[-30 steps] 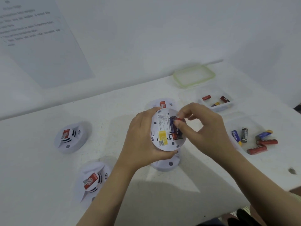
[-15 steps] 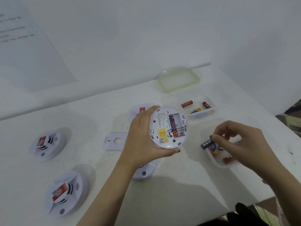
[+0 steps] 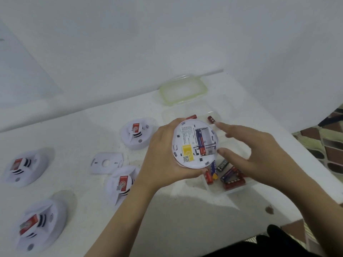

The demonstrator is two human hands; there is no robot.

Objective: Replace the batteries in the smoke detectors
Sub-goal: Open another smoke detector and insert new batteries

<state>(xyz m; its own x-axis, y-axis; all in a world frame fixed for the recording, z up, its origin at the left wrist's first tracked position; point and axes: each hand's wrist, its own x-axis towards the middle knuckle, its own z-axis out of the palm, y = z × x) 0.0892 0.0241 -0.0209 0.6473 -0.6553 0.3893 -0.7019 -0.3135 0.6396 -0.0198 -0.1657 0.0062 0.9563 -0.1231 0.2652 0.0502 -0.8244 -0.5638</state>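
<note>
My left hand (image 3: 163, 156) grips a round white smoke detector (image 3: 193, 143) with its back turned up. The open battery bay holds one blue and red battery (image 3: 201, 143); the slot beside it is bare. My right hand (image 3: 252, 153) hovers at the detector's right edge, fingers spread, thumb near the rim, holding nothing. Under both hands a clear tray (image 3: 232, 190) contains several loose batteries (image 3: 230, 175). A second clear tray (image 3: 220, 106) behind holds red batteries (image 3: 211, 119).
Several more white smoke detectors lie on the white table: one (image 3: 136, 132) behind my left hand, one (image 3: 122, 182) near my wrist, two at the left (image 3: 22, 166) (image 3: 37, 223). A white mounting plate (image 3: 106, 162) and a green-rimmed lid (image 3: 182, 91) also lie there.
My right hand lifted a battery out of the detector, dropped it into the near tray, and has come back empty to the detector's right side. The camera view shifted right.
</note>
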